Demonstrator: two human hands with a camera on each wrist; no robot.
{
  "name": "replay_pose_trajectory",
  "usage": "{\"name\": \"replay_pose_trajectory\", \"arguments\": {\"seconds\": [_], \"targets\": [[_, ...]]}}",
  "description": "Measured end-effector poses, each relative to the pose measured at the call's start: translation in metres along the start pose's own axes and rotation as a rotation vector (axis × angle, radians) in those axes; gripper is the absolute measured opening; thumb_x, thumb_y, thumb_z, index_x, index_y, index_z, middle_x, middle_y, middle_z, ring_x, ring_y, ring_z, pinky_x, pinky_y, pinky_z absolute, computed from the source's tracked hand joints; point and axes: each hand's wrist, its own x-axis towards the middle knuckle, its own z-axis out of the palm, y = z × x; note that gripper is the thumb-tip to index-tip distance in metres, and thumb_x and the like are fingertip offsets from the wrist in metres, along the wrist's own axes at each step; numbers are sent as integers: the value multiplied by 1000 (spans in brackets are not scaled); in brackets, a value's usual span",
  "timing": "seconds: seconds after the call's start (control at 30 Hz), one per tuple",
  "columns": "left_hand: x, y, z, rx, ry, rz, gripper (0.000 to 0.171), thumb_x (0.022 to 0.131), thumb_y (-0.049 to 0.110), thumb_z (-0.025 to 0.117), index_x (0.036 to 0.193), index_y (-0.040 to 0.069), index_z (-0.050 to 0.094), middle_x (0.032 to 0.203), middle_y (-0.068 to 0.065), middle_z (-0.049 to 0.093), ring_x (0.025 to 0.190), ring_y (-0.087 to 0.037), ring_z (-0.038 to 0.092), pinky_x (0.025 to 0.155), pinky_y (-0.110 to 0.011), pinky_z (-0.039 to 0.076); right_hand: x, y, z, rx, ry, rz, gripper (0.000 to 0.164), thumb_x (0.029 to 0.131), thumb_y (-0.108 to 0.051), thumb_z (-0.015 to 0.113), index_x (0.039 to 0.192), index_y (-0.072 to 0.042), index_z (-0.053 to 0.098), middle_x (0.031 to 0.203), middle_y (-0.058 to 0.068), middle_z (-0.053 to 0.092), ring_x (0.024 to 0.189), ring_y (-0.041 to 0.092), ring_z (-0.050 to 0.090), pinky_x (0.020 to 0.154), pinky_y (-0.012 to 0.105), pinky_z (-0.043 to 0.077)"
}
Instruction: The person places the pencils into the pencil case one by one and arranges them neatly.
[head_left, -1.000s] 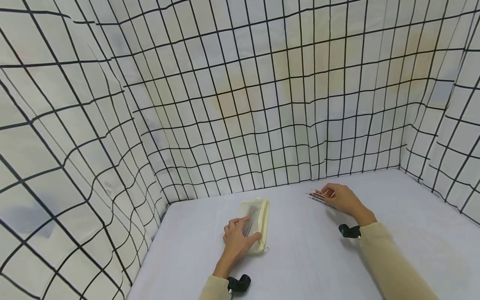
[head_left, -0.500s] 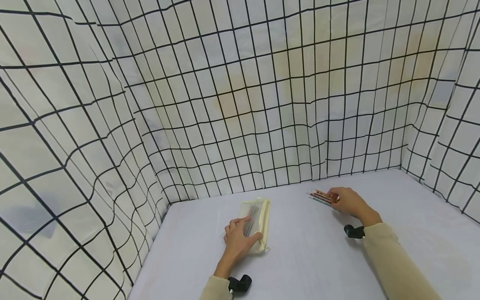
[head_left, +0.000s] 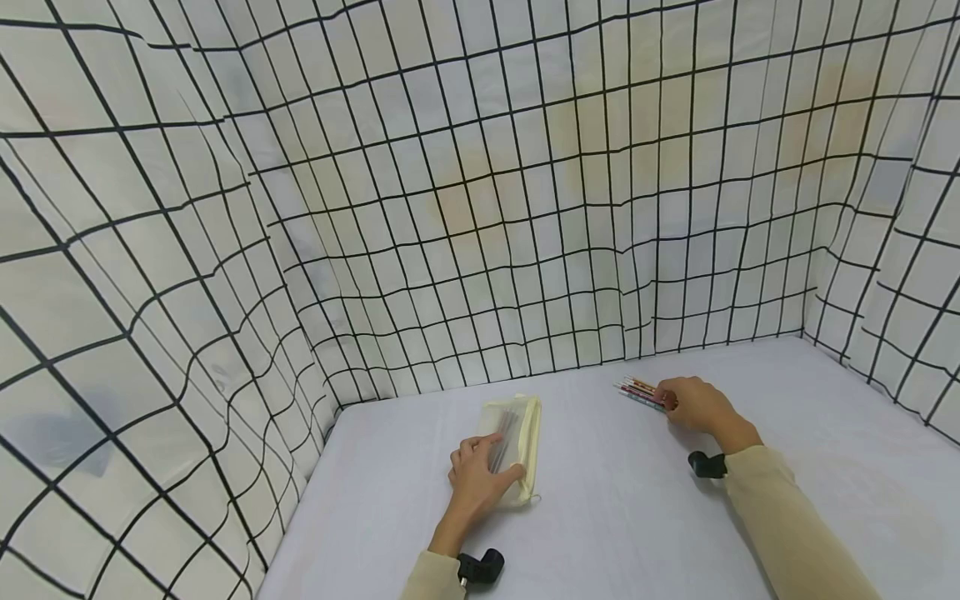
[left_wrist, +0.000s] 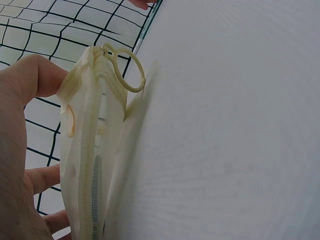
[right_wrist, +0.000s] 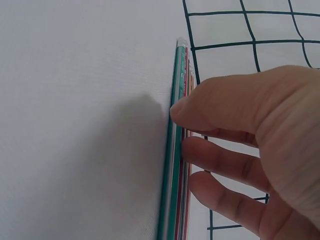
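Note:
A cream pencil case with a see-through side lies on the left of the table, long dark shapes showing inside. My left hand grips it, thumb at the zip side and fingers across its face. In the left wrist view the case stands edge-on, with a cream loop at its end. Farther right, several slim pencils in teal, red and white lie side by side. My right hand pinches their near part; in the right wrist view its thumb touches the teal pencil, fingertips on the opposite side.
A white cloth covers the table. White sheeting with a black grid rises behind and at both sides. Small black wrist mounts sit at both beige sleeves.
My right hand has shifted slightly right and toward me along the pencils, its fingers drawing closer about their near end. The left hand stays on the pencil case.

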Motion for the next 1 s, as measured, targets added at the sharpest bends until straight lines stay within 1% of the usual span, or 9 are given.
{"name": "replay_pose_trajectory", "arguments": {"seconds": [0.2, 0.4, 0.53, 0.7, 1.0], "targets": [[-1, 0, 0, 2, -1, 0, 71, 73, 39, 74, 138, 15, 61, 138, -17, 48, 126, -37, 37, 101, -64, 30, -1, -2, 1, -30, -8, 30, 24, 88, -1, 65, 109, -11, 71, 94, 7, 67, 82, 24, 55, 71, 40, 47], [-1, 1, -1, 1, -4, -5, 71, 73, 39, 74, 138, 14, 61, 138, -17, 48, 126, -37, 38, 101, -64, 30, -2, -3, 3, -52, -9, 25, 23, 90, -2, 63, 109, -11, 72, 92, 6, 66, 80, 23, 54, 68, 37, 44], [-1, 1, -1, -2, -1, -5, 71, 73, 39, 75, 138, 15, 61, 137, -17, 48, 126, -37, 38, 101, -64, 30, -2, -6, 5, -73, -6, 6, 22, 90, 0, 62, 107, -11, 71, 86, 5, 63, 76, 22, 52, 65, 36, 41], [-1, 1, 0, -2, 0, -3, 71, 72, 39, 75, 138, 15, 61, 138, -17, 48, 126, -37, 37, 101, -64, 30, -2, -8, 4, -90, -11, 1, 21, 88, -1, 65, 106, -11, 71, 82, 3, 60, 73, 21, 51, 63, 35, 39], [0, 1, 0, -1, 2, 0, 71, 72, 39, 74, 138, 16, 62, 137, -17, 48, 126, -36, 38, 100, -63, 30, 3, -8, 7, -82, 2, 4, 24, 85, -3, 68, 107, -13, 71, 82, 2, 62, 71, 20, 52, 62, 34, 40]]}}
